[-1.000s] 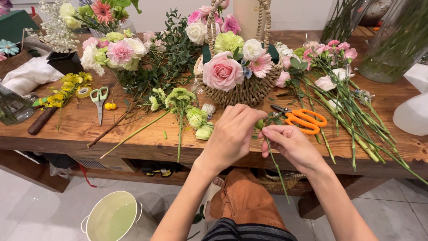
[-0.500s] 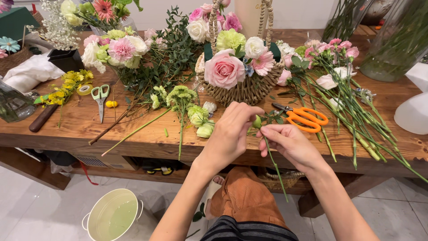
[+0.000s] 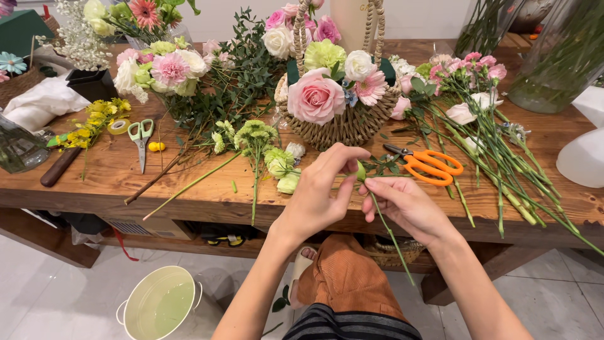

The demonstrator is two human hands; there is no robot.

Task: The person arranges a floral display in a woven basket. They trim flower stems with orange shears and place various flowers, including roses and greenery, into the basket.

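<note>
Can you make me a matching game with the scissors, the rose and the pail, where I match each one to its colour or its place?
Things:
1. scissors near the right hand
2. scissors left of the yellow flowers' tape
3. big rose
4. pail

Matches:
a. pink, in the woven basket
b. on the floor, under the table's edge
c. orange handles
d. pale green handles

Pairs: 1-c, 2-d, 3-a, 4-b

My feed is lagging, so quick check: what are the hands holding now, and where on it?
A thin green flower stem: the right hand pinches it just below the bud, and the left hand fingers close on the bud at its top.
</note>
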